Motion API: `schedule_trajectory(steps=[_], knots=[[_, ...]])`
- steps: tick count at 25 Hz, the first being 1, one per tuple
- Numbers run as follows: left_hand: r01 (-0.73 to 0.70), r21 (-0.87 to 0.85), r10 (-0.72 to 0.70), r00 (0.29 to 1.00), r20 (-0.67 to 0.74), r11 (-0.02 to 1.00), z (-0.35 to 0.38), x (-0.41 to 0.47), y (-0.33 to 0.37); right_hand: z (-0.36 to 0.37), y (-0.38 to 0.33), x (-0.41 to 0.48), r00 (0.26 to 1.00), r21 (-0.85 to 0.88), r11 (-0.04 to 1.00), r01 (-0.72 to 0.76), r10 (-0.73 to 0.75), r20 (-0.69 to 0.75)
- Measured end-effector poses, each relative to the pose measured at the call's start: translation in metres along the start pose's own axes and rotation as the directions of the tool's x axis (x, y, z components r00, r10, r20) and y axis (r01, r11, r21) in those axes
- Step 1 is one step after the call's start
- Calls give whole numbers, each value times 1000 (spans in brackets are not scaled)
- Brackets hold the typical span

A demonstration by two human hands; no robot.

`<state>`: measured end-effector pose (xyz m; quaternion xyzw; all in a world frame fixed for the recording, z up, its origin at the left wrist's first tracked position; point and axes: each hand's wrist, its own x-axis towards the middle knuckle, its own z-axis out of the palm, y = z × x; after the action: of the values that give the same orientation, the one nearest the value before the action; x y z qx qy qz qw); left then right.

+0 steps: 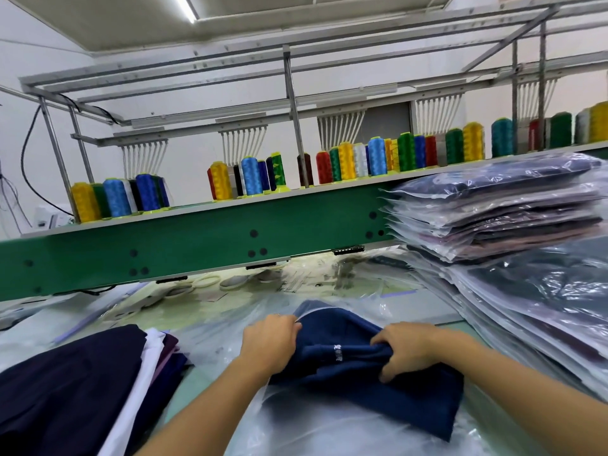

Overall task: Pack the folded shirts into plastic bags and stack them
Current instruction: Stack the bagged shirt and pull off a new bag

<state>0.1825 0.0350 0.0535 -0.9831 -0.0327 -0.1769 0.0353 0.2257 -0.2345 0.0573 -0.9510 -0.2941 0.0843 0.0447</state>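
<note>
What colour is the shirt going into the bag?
The shirt is navy blue with small white lettering; head view shows it best.

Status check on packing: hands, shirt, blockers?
Left hand holds plastic bag mouth, right hand grips blue shirt. Shirt's far end in bag, rest out. Bagged stack sits right, apart.

Unbagged shirts (65, 383) left; bagged stack (513, 205) right; spools (250, 174) behind.

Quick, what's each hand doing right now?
Left hand: closed, gripping the blue shirt at its far edge.
Right hand: closed, gripping the same shirt's bunched fold.
</note>
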Motion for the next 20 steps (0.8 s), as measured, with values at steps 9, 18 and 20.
schedule_trajectory(steps=[9, 18, 20], knots=[[-128, -279, 121, 992, -41, 952, -26, 19, 23, -13, -50, 13, 899, -92, 989, 117, -145, -414], [-279, -381, 260, 960, -102, 882, -76, 14, 27, -12, -112, 63, 860, 44, 999, 21, 4, -510], [-300, -385, 287, 953, -94, 873, -83, 7, 23, -10, -121, 74, 850, 31, 999, -41, 51, -525]])
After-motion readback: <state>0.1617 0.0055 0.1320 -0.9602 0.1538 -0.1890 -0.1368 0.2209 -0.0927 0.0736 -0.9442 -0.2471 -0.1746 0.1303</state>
